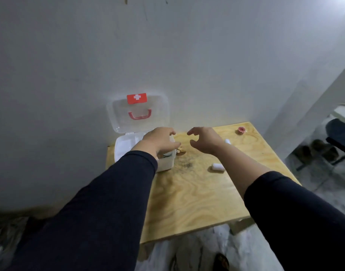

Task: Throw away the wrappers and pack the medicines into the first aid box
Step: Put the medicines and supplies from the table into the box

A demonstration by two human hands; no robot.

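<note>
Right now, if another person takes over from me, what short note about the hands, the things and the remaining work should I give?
Left hand: over the open first aid box, fingers curled down; whether it holds anything is hidden.
Right hand: open, empty, above the table.
Box: at the table's back left, lid up against the wall; something is already inside.
Left to pack: white roll mid-table, another white item behind the right wrist.
Small pink thing at the far right; small brown bits beside the box.
</note>
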